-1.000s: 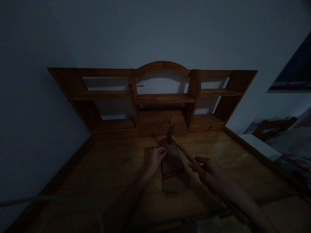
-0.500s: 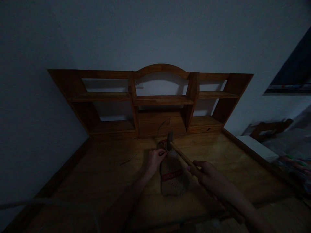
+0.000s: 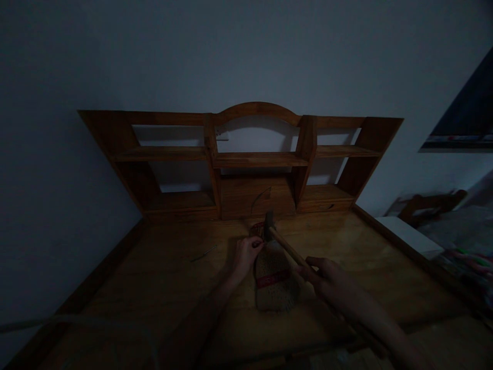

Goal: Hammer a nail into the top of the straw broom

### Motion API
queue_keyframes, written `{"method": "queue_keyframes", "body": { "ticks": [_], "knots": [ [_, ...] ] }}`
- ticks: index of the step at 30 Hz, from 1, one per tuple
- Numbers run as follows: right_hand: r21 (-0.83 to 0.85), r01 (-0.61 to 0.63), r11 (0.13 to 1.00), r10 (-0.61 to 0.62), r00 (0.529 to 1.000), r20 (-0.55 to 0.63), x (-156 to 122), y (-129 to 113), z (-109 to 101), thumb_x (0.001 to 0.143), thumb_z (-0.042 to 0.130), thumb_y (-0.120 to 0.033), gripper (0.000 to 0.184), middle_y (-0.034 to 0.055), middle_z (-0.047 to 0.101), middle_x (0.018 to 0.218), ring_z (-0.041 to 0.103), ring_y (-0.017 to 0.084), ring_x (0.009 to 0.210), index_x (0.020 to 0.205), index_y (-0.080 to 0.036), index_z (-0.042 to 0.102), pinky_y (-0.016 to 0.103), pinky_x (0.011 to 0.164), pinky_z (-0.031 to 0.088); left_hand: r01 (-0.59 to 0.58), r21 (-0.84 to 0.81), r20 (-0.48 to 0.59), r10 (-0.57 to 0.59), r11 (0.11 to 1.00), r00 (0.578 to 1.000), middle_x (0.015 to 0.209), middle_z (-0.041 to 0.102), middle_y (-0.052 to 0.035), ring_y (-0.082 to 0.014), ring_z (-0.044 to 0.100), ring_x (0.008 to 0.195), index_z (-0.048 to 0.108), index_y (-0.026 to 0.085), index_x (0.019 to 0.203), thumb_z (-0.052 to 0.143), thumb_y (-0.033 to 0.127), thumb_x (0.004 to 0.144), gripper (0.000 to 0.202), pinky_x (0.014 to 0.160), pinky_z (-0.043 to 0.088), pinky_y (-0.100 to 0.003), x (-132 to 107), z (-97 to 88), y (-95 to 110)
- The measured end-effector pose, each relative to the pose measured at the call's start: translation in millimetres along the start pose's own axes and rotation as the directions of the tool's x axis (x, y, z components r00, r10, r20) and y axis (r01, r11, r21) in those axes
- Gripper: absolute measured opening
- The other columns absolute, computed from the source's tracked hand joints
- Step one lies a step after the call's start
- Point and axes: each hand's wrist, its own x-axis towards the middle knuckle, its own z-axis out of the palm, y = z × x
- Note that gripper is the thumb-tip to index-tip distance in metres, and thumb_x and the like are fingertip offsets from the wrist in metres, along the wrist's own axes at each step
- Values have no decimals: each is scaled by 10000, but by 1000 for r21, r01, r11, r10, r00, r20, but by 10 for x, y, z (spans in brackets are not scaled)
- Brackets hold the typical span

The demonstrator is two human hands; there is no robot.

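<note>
Gripped in my right hand (image 3: 329, 277) is a hammer (image 3: 287, 246) with a long wooden handle. Its dark head is over the upper part of a tan, speckled shoe-shaped piece (image 3: 271, 295) with a red band across it, which lies on the wooden desk (image 3: 173, 298). My left hand (image 3: 246, 252) is at the left edge of that piece, thumb and finger pinched together close to the hammer head. Whatever is in the pinch is too small and dark to make out.
A thin rod (image 3: 203, 253) lies on the desk to the left. Behind stands a wooden shelf unit (image 3: 260, 160) against the wall. To the right are a white box-like surface (image 3: 408, 236) and a wooden chair back (image 3: 433, 205). The room is dim.
The hammer head has shifted very slightly near the left fingers. My left hand and the tan piece stay in place.
</note>
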Motion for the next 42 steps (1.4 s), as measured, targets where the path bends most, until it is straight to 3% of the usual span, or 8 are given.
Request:
{"method": "queue_keyframes", "body": {
  "ticks": [4,9,15,20,27,32,35,42],
  "knots": [
    [-11,45,999,-45,998,-51,-8,7,24,888,382,-557,478,29,528,626,424,72,403,946,-123,572,174,355,288,-13,-14,1,13,1000,1000,828,652,-11,-114,596,735,698,162,856,578,271,801,171,652,415,-202,-6,25,-58],
    [-12,54,998,-55,995,-83,10,28,48,885,376,-578,531,81,594,757,551,109,565,942,-92,581,186,434,355,-114,64,-74,118,991,990,826,630,-7,-93,564,748,698,157,784,632,172,746,78,662,402,-190,3,10,-47],
    [60,-3,998,2,1000,3,-28,5,-17,877,357,-603,527,22,517,606,409,85,375,978,-120,542,191,317,273,-161,138,-76,172,977,982,827,626,-19,-104,550,775,707,165,764,652,185,746,61,702,403,-214,14,-1,-22],
    [-23,86,996,-86,996,-32,20,-3,-6,888,391,-551,462,43,559,647,517,109,497,904,-119,555,185,397,339,-164,119,-94,175,979,980,833,621,-10,-92,545,768,703,164,774,655,167,741,59,690,400,-205,-15,11,-59],
    [-15,9,1000,-9,1000,24,12,-45,31,891,375,-551,479,28,528,621,451,87,398,951,-111,555,181,323,292,-125,162,-78,139,979,987,832,621,-16,-107,537,789,702,160,763,687,193,724,53,719,393,-223,-21,-4,-26],
    [-2,34,999,-34,997,-76,-18,-79,-45,875,378,-603,511,55,588,742,550,109,563,970,-136,563,164,413,379,-134,167,-84,150,977,985,847,609,-14,-110,535,811,701,186,776,707,245,713,86,748,399,-227,-65,-91,61],
    [-12,41,999,-42,994,-104,8,-88,-82,877,370,-603,511,45,554,684,506,99,512,954,-136,562,173,385,344,-148,132,-132,166,980,977,878,577,-17,-100,529,809,690,187,792,694,271,724,108,721,409,-208,-86,-145,129],
    [19,43,999,-43,998,-37,100,-97,-67,881,387,-557,450,17,506,605,473,106,430,895,-133,538,194,340,310,-100,52,-221,109,994,969,831,521,1,-63,477,669,664,216,931,549,129,759,224,604,378,-179,-65,-137,187]
  ]
}}
